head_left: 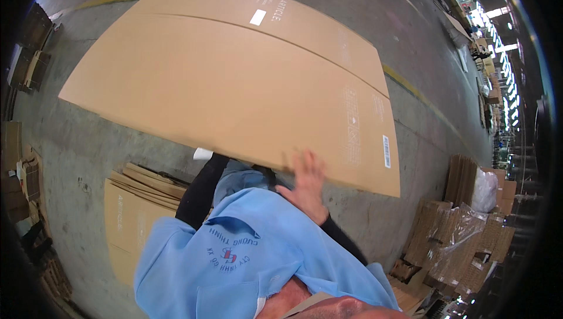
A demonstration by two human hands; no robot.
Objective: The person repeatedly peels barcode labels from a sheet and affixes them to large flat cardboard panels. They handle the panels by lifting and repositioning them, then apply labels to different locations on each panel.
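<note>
Concrete floor (76, 143): flat cardboard stack (138, 202), probably more stacks around.

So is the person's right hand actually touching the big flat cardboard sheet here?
Touching. The head view shows the right hand with its fingers spread flat against the lower edge of the large cardboard sheet, overlapping it with no gap, though the hand is motion-blurred.

Place: warehouse or packing plant | concrete floor (410, 213) | flattened cardboard stacks (132, 213) | long ceiling light rows (498, 31)
</note>
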